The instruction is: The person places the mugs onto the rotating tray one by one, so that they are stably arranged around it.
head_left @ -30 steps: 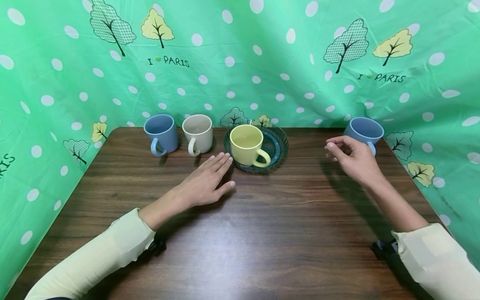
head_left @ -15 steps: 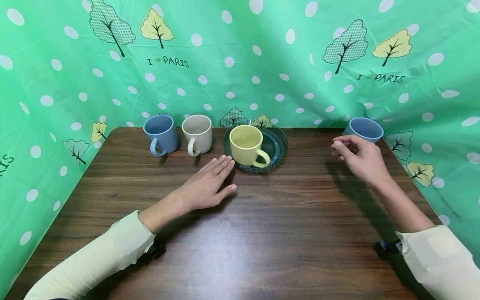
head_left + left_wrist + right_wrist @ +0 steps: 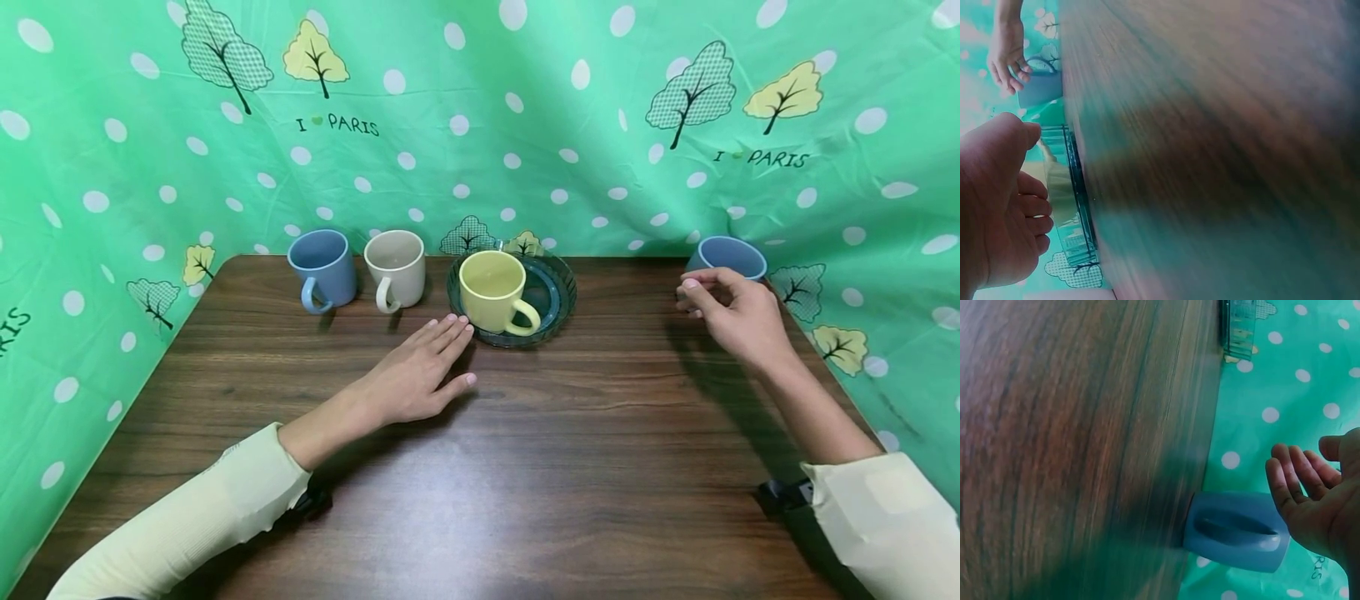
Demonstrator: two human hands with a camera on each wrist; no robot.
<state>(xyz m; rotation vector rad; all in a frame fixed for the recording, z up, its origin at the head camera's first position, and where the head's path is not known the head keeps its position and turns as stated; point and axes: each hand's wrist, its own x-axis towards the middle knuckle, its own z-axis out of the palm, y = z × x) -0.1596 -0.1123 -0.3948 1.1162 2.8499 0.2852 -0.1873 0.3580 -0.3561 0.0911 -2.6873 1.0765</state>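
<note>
A yellow mug (image 3: 491, 293) stands in a dark glass dish (image 3: 558, 304) at the back middle of the table. My left hand (image 3: 412, 375) is flat with fingers extended, its fingertips at the dish's near-left rim; whether they touch it I cannot tell. At the back right stands a blue mug (image 3: 727, 254), partly hidden in the head view by my right hand (image 3: 742, 321). In the right wrist view the blue mug (image 3: 1235, 531) shows its handle, and the loosely bent fingers (image 3: 1300, 475) hold nothing beside it.
To the left of the dish are a white mug (image 3: 397, 271) and another blue mug (image 3: 324, 267), both with handles toward the front. A green polka-dot cloth (image 3: 480, 158) hangs behind and beside the brown wooden table (image 3: 510, 500).
My right hand has moved a little to the right, covering more of the right blue mug. The left hand has shifted slightly toward the front and right. All mugs stay in place.
</note>
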